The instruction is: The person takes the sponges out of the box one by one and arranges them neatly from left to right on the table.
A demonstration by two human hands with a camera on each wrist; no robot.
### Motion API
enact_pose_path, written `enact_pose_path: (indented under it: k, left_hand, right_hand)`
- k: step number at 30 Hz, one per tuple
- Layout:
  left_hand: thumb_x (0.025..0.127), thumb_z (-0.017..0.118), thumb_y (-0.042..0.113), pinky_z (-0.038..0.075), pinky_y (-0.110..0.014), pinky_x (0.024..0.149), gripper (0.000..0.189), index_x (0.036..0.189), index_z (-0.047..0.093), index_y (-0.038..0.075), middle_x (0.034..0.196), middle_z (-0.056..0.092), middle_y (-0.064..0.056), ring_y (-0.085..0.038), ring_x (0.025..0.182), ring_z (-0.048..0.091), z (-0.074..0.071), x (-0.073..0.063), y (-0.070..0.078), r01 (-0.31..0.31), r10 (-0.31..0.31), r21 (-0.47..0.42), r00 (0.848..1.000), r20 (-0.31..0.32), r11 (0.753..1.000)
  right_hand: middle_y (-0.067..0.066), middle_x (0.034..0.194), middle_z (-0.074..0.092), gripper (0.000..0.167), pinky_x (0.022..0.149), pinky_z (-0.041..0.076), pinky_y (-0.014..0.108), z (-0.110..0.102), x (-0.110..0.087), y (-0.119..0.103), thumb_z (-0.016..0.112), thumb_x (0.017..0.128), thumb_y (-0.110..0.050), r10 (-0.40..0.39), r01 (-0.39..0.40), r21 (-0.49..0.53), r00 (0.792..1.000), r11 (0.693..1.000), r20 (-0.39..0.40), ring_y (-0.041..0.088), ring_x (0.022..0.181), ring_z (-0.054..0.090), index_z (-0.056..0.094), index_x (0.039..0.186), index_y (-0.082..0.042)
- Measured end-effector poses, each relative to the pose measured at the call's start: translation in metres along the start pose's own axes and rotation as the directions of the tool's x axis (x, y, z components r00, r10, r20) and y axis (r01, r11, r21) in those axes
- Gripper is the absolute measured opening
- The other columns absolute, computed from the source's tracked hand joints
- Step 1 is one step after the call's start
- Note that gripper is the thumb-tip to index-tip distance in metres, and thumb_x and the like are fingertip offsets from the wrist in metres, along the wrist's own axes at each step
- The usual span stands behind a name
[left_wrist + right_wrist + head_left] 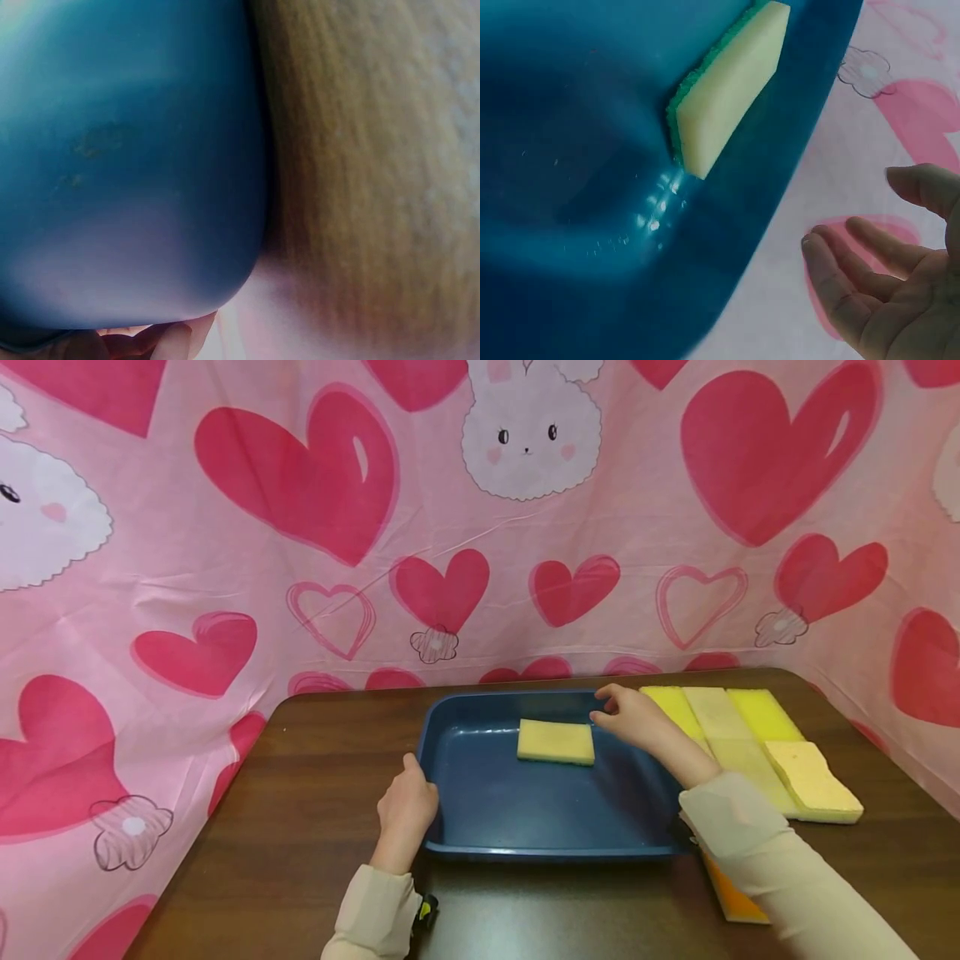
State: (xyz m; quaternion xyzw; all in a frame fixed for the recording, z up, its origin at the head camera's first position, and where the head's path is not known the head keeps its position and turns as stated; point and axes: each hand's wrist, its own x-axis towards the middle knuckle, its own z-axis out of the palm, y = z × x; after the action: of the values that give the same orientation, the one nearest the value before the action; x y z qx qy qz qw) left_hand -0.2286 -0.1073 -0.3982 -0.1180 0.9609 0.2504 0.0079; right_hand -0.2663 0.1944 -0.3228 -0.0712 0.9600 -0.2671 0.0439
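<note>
A dark blue rectangular baking tray (525,814) is on the brown table. My left hand (407,802) grips its left rim; in the left wrist view the fingers (174,343) show at the edge of the blue tray wall (135,187). A yellow sponge (556,741) lies inside the tray, toward the back, and the right wrist view shows green scouring backing on that sponge (731,90). Over the tray's far right corner hovers my right hand (633,718), apart from the sponge. Its fingers are loosely bent with nothing between them, as the right wrist view shows.
Right of the tray lie several yellow sponges (765,710) side by side, with a pale, wavy-edged sponge (813,777) on top. An orange flat piece (731,893) lies partly under my right sleeve. A pink heart-patterned cloth (517,535) hangs behind the table (300,827).
</note>
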Motion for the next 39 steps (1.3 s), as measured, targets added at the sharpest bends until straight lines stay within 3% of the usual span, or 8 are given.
enact_pose_path:
  k: [8,20,25,29,34,37,39]
  left_hand:
    - [0.089,0.049,0.009,0.044,-0.042,0.057,0.051,0.136,0.036,-0.005,0.096,0.067,-0.024,-0.032,0.075,0.064,-0.001,0.001,0.000,0.003,-0.003,0.002,1.000,0.015,1.000]
    - [0.088,0.048,0.009,0.046,-0.045,0.059,0.047,0.131,0.039,-0.005,0.097,0.067,-0.026,-0.035,0.079,0.065,0.000,0.001,0.000,-0.001,0.001,0.000,1.000,0.000,1.000]
    - [0.087,0.048,0.009,0.046,-0.046,0.059,0.046,0.131,0.039,-0.005,0.098,0.067,-0.026,-0.036,0.079,0.065,0.001,0.000,0.000,-0.001,0.001,-0.002,1.000,-0.008,1.000]
    - [0.088,0.048,0.009,0.047,-0.048,0.062,0.048,0.132,0.039,-0.005,0.100,0.067,-0.027,-0.038,0.083,0.065,0.001,0.001,0.000,-0.001,0.001,0.001,1.000,-0.007,1.000]
    - [0.088,0.049,0.010,0.047,-0.048,0.063,0.047,0.132,0.039,-0.005,0.101,0.067,-0.026,-0.037,0.084,0.066,0.001,0.000,0.000,0.001,-0.001,0.003,1.000,-0.004,1.000]
    - [0.088,0.050,0.010,0.047,-0.048,0.063,0.045,0.129,0.040,-0.005,0.099,0.067,-0.026,-0.037,0.083,0.065,0.000,0.000,0.000,0.000,0.000,0.004,1.000,-0.013,1.000]
    - [0.087,0.050,0.010,0.047,-0.048,0.063,0.044,0.128,0.041,-0.005,0.099,0.067,-0.026,-0.037,0.083,0.066,0.000,0.000,0.000,0.000,0.000,0.005,1.000,-0.017,1.000]
  right_hand:
    - [0.033,0.125,0.054,0.053,0.091,0.048,0.052,0.008,0.014,0.000,0.056,0.093,-0.023,0.029,-0.028,-0.022,0.999,0.999,0.045,0.043,0.109,0.055,0.044,0.134,0.008]
    - [0.033,0.124,0.056,0.051,0.094,0.046,0.052,0.028,0.025,-0.001,0.056,0.091,-0.019,-0.023,0.036,-0.086,0.988,0.996,0.151,0.044,0.113,0.056,0.047,0.132,0.009]
    - [0.032,0.127,0.055,0.054,0.097,0.045,0.053,0.038,0.031,0.001,0.058,0.087,-0.016,-0.034,0.050,-0.095,0.986,0.994,0.160,0.043,0.116,0.054,0.046,0.132,0.011]
    - [0.031,0.124,0.058,0.054,0.096,0.044,0.051,0.045,0.034,0.003,0.059,0.085,-0.016,-0.017,0.032,-0.099,0.989,0.995,0.147,0.035,0.101,0.057,0.047,0.130,0.012]
    - [0.026,0.102,0.065,0.055,0.078,0.046,0.040,0.050,0.035,0.007,0.059,0.084,-0.015,0.009,0.002,-0.080,0.991,0.997,0.137,0.020,0.065,0.051,0.047,0.130,0.012]
    - [0.026,0.102,0.064,0.055,0.076,0.046,0.038,0.052,0.035,0.008,0.059,0.083,-0.015,0.011,-0.001,-0.077,0.991,0.997,0.132,0.020,0.066,0.051,0.048,0.129,0.013]
    - [0.030,0.111,0.061,0.055,0.083,0.047,0.042,0.053,0.034,0.008,0.059,0.083,-0.016,0.010,0.000,-0.076,0.991,0.997,0.131,0.026,0.080,0.056,0.049,0.128,0.013]
